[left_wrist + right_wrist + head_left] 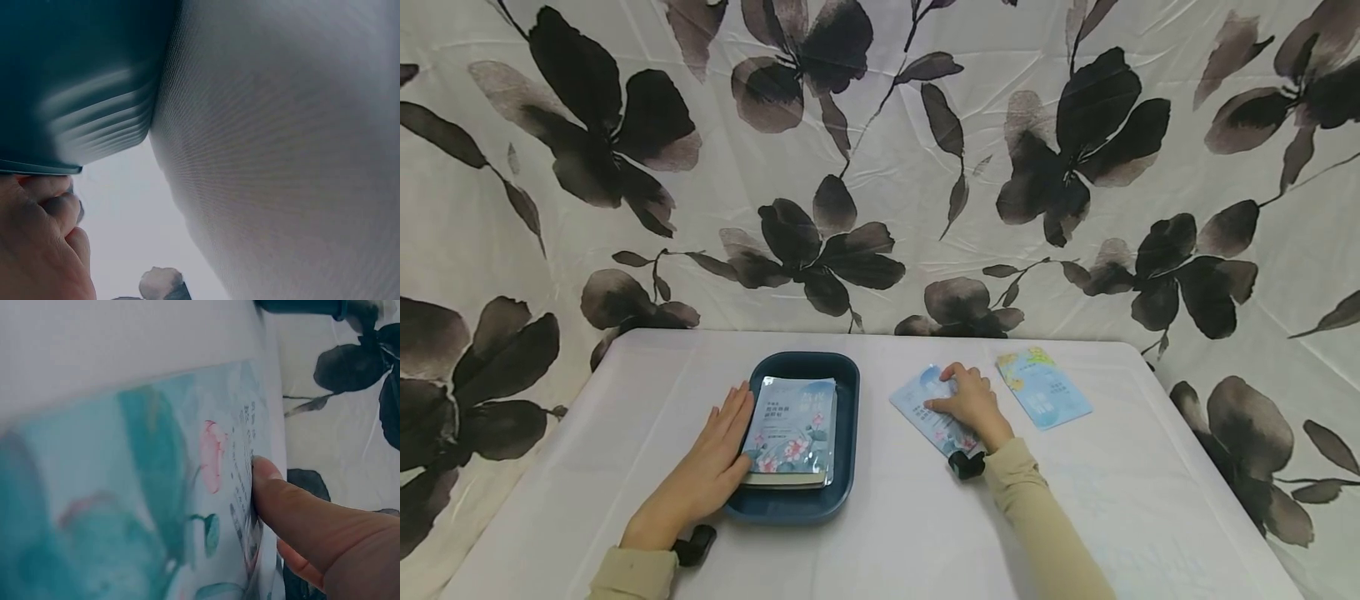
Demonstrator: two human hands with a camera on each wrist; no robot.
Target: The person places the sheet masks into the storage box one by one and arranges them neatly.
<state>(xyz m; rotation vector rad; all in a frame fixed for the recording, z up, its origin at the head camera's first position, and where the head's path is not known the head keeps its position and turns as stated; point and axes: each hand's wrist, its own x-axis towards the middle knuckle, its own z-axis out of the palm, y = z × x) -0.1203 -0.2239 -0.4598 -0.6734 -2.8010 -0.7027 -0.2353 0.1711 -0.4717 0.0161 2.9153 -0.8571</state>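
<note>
A dark blue tray (844, 500) holds a pale blue book (797, 425) with pink flowers and a glossy cover. My left hand (715, 462) lies along the tray's left rim, fingers straight and thumb near the book's lower left. The left wrist view shows its knuckles close beneath the tray wall (94, 119). To the right of the tray, my right hand (972, 404) pinches a blue flowered booklet (917, 400), which lies at a slant. In the right wrist view the thumb (294, 506) is against the booklet's printed cover (169, 462); the other fingertips are mostly hidden.
A second booklet (1045, 392), light blue with a yellow corner, lies right of my right hand. Everything stands on a white-covered table (880, 558). Behind its far edge hangs a curtain (940, 250) with dark flowers.
</note>
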